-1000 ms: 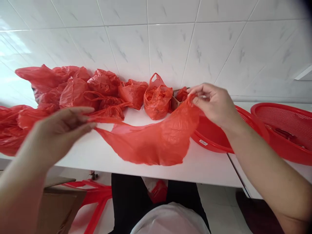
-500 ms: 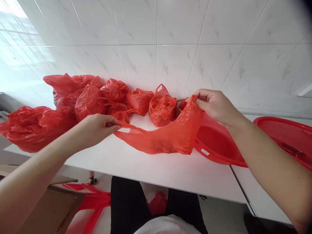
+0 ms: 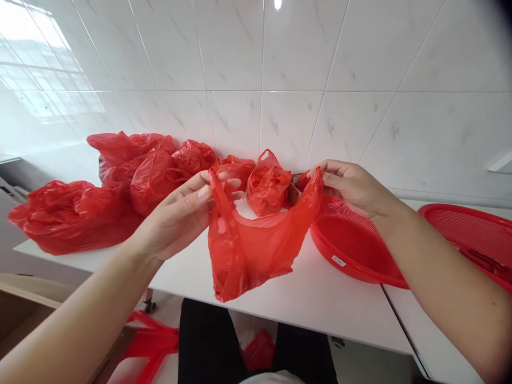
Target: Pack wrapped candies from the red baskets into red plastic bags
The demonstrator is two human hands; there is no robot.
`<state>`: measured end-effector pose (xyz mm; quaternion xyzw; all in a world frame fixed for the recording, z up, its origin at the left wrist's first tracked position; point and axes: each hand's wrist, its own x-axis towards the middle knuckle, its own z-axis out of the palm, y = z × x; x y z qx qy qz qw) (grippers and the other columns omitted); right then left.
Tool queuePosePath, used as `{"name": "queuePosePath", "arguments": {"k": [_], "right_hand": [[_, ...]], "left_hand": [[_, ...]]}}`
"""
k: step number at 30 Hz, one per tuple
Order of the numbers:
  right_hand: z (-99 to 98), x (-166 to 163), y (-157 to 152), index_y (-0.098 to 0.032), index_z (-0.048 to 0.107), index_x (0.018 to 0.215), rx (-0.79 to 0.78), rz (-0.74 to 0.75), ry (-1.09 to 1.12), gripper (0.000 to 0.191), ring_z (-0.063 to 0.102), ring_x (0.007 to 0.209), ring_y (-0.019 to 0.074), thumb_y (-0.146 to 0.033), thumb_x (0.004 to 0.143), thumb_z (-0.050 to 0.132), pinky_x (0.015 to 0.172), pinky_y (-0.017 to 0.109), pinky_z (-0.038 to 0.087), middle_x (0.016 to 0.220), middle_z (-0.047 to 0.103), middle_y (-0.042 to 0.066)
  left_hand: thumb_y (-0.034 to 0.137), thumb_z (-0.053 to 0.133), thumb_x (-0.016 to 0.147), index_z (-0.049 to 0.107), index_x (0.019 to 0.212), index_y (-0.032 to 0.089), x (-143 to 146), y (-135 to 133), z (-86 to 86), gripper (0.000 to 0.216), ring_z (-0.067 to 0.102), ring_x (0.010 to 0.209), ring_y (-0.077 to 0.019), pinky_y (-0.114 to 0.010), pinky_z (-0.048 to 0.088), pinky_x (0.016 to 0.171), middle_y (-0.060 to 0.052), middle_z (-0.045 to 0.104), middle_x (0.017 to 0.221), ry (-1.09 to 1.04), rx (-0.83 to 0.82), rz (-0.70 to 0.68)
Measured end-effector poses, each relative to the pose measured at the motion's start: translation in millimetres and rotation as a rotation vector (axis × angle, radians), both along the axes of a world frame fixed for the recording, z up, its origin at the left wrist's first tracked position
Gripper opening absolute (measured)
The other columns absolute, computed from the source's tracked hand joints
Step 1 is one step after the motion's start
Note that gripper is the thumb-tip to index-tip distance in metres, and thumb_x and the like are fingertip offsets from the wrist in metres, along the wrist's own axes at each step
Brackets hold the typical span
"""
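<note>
A thin red plastic bag point(image 3: 262, 245) hangs in a shallow curve between my hands, above the front of the white table point(image 3: 304, 304). My left hand point(image 3: 182, 210) holds one handle of it at the fingertips; some of its fingers stretch out behind the plastic. At the other side, my right hand point(image 3: 352, 186) pinches the bag's upper corner between thumb and fingers. The bag looks slack, with nothing visible inside. Just behind it sits a filled red bag point(image 3: 267, 186) with its handle loop sticking up.
Several stuffed red bags point(image 3: 76, 218) are heaped along the left and back. A red plastic basket point(image 3: 352, 245) stands right of the bag, with another red basket point(image 3: 472, 229) beyond. A tiled wall point(image 3: 296, 122) closes the back. Below left are a cardboard box point(image 3: 28, 304) and red stool point(image 3: 154, 341).
The bag went from stretched sideways to hanging between my hands, its bottom now lower and toward the left. My left hand moved right and turned palm-inward; my right hand stayed at its corner.
</note>
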<state>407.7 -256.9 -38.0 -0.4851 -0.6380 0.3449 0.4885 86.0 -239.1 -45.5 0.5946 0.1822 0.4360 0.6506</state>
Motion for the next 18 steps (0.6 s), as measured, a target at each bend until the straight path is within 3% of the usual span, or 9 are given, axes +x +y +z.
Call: {"name": "queuePosePath", "arguments": {"k": [3,6,10,12,15,18], "right_hand": [[13.2,-21,-4,-0.021,0.066,0.086,-0.039,0.094,-0.028,0.032,0.064,0.062,0.0172,-0.05,0.077,0.075,0.058,0.032,0.057,0.072,0.068,0.003],[28.0,-53,-6,-0.021,0.064,0.086,-0.063,0.242,-0.071,0.032,0.064,0.059,0.0157,-0.048,0.075,0.078,0.053,0.028,0.055,0.071,0.068,0.002],[35.6,-93,-8,-0.021,0.063,0.089,-0.005,0.424,-0.142,0.017,0.065,0.066,0.0142,-0.035,0.084,0.07,0.056,0.026,0.054,0.076,0.069,0.001],[30.5,-102,-7,-0.022,0.062,0.093,0.111,0.392,-0.145,0.007,0.066,0.074,0.0146,-0.026,0.088,0.064,0.062,0.027,0.055,0.083,0.07,0.001],[12.6,-98,0,-0.022,0.062,0.097,0.288,0.257,-0.171,0.012,0.064,0.093,0.0159,-0.019,0.086,0.061,0.079,0.032,0.055,0.1,0.068,0.002],[-7.4,-88,9,-0.021,0.061,0.098,0.192,0.305,-0.198,0.013,0.063,0.093,0.0154,-0.022,0.085,0.062,0.084,0.034,0.054,0.097,0.066,0.002]], "left_hand": [[0.035,0.074,0.079,0.06,0.12,0.032,8,1,2.5,0.043,0.067,0.098,-0.0235,-0.04,0.051,0.092,0.0,0.071,0.095,0.185,0.019,-0.065],[0.031,0.076,0.076,0.058,0.121,0.03,23,-2,8.5,0.049,0.063,0.069,-0.017,-0.033,0.053,0.073,0.004,0.062,0.072,0.481,0.013,-0.159],[0.037,0.075,0.075,0.064,0.086,0.022,43,-7,10.9,0.022,0.052,0.057,-0.0141,-0.027,0.043,0.053,0.003,0.051,0.061,0.635,0.078,-0.167],[0.042,0.072,0.078,0.056,0.069,0.021,45,-5,8.4,0.028,0.036,0.047,-0.0091,-0.024,0.033,0.045,0.006,0.036,0.054,0.576,0.05,-0.11],[0.05,0.067,0.082,0.053,0.064,0.02,40,1,2.9,0.037,0.02,0.043,-0.0058,-0.023,0.024,0.042,0.009,0.022,0.053,0.463,-0.046,-0.07],[0.053,0.062,0.085,0.061,0.069,0.019,34,7,-3.0,0.037,0.02,0.043,-0.006,-0.024,0.026,0.043,0.008,0.022,0.053,0.446,-0.085,-0.069]]}}
